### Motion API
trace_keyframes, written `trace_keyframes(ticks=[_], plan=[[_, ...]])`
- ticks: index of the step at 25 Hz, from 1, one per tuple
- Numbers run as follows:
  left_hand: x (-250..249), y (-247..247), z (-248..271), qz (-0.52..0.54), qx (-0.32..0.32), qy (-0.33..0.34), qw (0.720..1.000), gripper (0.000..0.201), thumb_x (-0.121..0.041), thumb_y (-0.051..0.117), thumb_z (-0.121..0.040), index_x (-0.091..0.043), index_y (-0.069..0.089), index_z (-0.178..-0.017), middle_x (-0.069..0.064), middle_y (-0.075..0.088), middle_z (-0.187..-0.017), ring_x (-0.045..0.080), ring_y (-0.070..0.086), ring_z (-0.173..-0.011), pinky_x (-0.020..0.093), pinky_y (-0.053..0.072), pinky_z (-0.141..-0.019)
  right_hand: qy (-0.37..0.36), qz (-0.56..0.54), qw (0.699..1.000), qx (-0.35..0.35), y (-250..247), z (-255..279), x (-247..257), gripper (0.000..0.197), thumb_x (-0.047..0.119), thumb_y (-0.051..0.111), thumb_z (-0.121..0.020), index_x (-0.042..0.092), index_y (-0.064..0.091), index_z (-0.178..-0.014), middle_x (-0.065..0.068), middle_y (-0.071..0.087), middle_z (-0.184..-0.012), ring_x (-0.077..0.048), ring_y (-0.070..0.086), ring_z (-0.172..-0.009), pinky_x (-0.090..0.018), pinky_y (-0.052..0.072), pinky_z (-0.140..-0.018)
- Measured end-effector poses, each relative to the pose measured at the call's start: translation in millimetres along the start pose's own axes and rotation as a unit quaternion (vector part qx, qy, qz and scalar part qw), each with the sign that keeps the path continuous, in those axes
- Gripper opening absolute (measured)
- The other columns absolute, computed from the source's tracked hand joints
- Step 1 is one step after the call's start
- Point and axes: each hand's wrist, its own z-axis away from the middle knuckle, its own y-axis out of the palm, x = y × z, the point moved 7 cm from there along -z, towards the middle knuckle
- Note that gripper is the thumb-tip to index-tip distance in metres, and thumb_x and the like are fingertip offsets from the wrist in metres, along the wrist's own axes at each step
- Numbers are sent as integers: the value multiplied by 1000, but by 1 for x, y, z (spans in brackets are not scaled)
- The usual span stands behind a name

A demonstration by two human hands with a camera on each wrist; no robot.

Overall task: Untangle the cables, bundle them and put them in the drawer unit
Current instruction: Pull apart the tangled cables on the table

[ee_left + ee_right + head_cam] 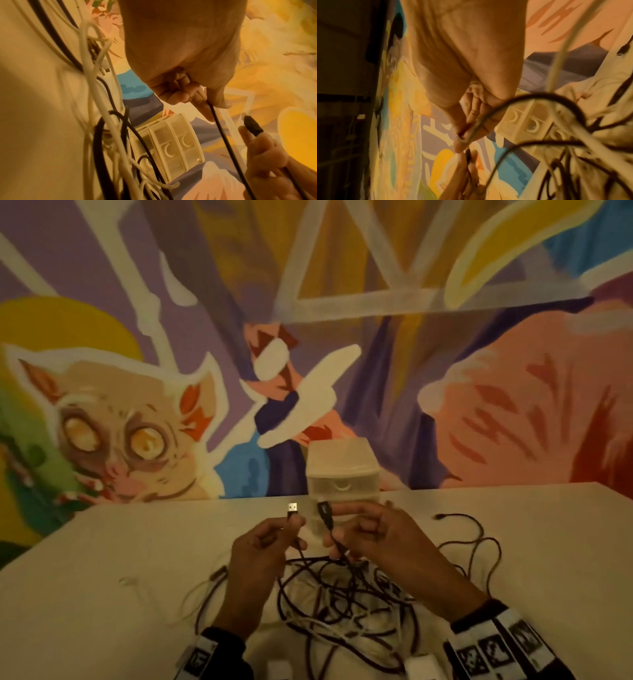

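The left hand [265,546] pinches a black cable just below its silver USB plug [292,507], and the right hand [368,534] pinches another black cable below a dark plug [323,511]; both plugs point up, near each other but apart. Under the hands, the tangle of black and white cables [342,604] lies on the pale surface [102,559]. The translucent drawer unit [342,470] stands behind the hands, against the painted wall [342,285].
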Motion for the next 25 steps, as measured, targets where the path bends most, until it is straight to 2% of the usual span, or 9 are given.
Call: trace_keyframes(ticks=[1,3,6,8,13,16,18,22,25], plan=[[2,1,-1,12,8,0,1000,27,-42,75,-87,-19,85,-95,11,78,-80,13,54,-57,24,43,-53,15,-12,1000,-11,0,0,-11,28,12,72,-99,10,66,-127,-11,83,-103,-28,80,-96,-29,60,-80],[6,4,-1,25,23,0,999,23,-38,75,-85,-19,85,-93,11,81,-89,13,66,-67,25,51,-59,32,-30,999,-31,-1,1,-27,27,12,75,-95,3,64,-118,-14,83,-102,-32,80,-96,-34,60,-83],[13,7,-2,17,43,-11,999,17,-37,78,-85,-23,85,-90,12,82,-92,23,68,-72,33,58,-67,22,-48,998,-37,0,3,-34,32,16,77,-89,-1,55,-104,-18,82,-100,-37,80,-94,-38,60,-82],[14,8,0,19,51,-23,998,17,-37,79,-84,-22,84,-91,14,80,-87,23,67,-68,33,60,-69,8,-65,997,-32,5,7,-32,34,17,77,-88,5,47,-99,-21,81,-99,-37,79,-91,-35,61,-80],[11,14,4,23,68,-20,997,14,-32,81,-80,-19,82,-86,14,79,-89,23,66,-63,33,60,-66,-4,-37,998,-44,12,11,-35,36,10,75,-95,12,39,-92,-20,82,-94,-30,79,-86,-32,58,-76],[8,18,7,19,81,-19,996,10,-30,82,-81,-21,82,-84,12,79,-91,29,69,-66,38,61,-69,-4,-9,998,-58,13,13,-31,40,10,75,-97,14,36,-87,-18,82,-89,-22,78,-79,-31,58,-76],[7,19,8,12,88,-20,996,13,-31,84,-84,-18,83,-88,11,80,-93,27,69,-68,38,60,-71,-2,6,998,-60,13,15,-31,42,12,75,-97,14,35,-86,-17,82,-88,-20,78,-77,-30,58,-75],[3,15,6,6,61,-16,998,21,-34,80,-92,-14,83,-98,7,82,-98,23,63,-68,37,59,-76,54,16,998,-39,18,16,-41,36,20,77,-97,10,43,-96,-16,80,-90,-28,76,-78,-37,61,-77],[1,2,4,13,-19,-22,1000,28,-39,72,-98,-13,82,-102,3,83,-101,19,68,-73,35,62,-78,76,153,985,-3,17,21,-36,21,37,76,-97,24,62,-106,-3,78,-84,-24,75,-72,-36,61,-73]])
